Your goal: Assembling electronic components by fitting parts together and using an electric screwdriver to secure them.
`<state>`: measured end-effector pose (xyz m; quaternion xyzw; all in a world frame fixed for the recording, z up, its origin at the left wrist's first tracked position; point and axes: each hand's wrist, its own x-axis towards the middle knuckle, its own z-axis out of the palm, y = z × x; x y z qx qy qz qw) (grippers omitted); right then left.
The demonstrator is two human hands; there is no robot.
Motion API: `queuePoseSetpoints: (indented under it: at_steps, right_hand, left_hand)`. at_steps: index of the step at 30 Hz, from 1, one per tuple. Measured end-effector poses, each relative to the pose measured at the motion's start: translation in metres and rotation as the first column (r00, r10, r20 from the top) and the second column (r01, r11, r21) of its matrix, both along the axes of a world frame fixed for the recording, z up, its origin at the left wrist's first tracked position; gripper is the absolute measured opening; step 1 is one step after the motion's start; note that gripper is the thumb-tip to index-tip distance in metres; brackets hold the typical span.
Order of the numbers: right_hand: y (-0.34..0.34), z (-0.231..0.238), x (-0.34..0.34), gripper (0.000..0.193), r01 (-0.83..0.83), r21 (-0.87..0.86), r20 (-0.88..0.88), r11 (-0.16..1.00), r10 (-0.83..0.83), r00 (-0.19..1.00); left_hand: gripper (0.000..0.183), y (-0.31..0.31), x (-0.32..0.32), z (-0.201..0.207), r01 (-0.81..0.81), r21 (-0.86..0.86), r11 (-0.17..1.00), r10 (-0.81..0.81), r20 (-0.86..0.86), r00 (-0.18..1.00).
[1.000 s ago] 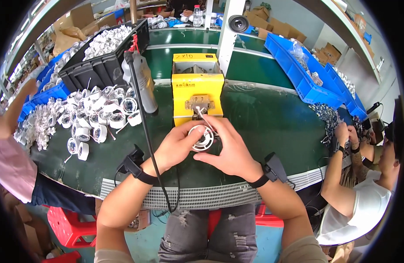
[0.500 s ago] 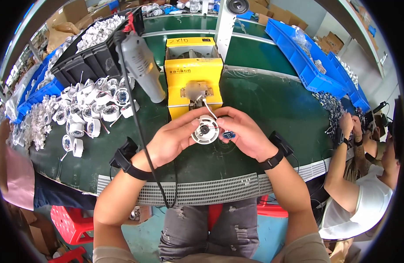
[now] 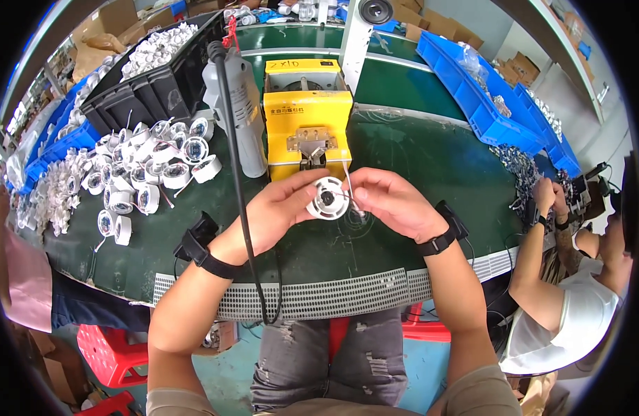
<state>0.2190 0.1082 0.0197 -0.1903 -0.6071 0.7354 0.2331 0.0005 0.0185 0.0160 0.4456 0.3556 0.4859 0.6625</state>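
My left hand [image 3: 272, 213] grips a round white plastic housing [image 3: 327, 198] by its left edge, fingers closed on the rim. A dark round piece sits in the housing's middle, with thin wires running to the right. My right hand [image 3: 402, 209] is at the housing's right side, thumb and fingers pinched on the wires [image 3: 348, 197]. A small part at the wires' end shows edge-on below those fingertips. A white cable [image 3: 346, 175] rises beside the right fingers. Just beyond both hands stands a yellow screw-feeding machine [image 3: 307, 114] with a metal outlet at its front.
A grey electric screwdriver [image 3: 237, 111] hangs left of the machine, its black cord [image 3: 244, 229] crossing by my left forearm. Many round white assemblies [image 3: 149, 166] lie at left, before a black crate [image 3: 153, 90]. Blue bins [image 3: 472, 90] stand right. A co-worker's hands [image 3: 549, 194] handle small parts.
The blue circuit board that faced up by my right fingers now shows only edge-on. The housing has shifted slightly up and right. The hanging screwdriver has swung more upright.
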Motion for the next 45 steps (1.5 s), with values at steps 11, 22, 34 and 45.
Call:
queuePoseSetpoints:
  at_steps: [11,22,34,45]
  right_hand:
    - [0.005,-0.009,0.004,0.024,0.080,-0.048,-0.072,0.996,-0.084,0.994]
    - [-0.010,-0.007,-0.007,0.013,0.136,0.160,-0.088,0.978,-0.123,0.988]
    - [-0.012,-0.009,-0.010,0.016,0.048,0.191,0.020,0.980,-0.053,0.998]
    - [-0.018,-0.006,-0.017,0.019,0.235,0.342,0.248,0.910,-0.328,0.911]
  left_hand:
    - [0.044,0.000,-0.001,0.005,0.055,-0.081,0.995,-0.031,0.278,0.960]
    - [0.040,0.003,0.002,0.008,0.068,-0.113,0.991,-0.021,0.375,0.927]
    - [0.047,0.006,0.000,-0.006,0.067,-0.067,0.996,-0.041,0.333,0.942]
    - [0.034,0.009,0.001,-0.017,-0.029,-0.148,0.989,0.073,0.298,0.952]
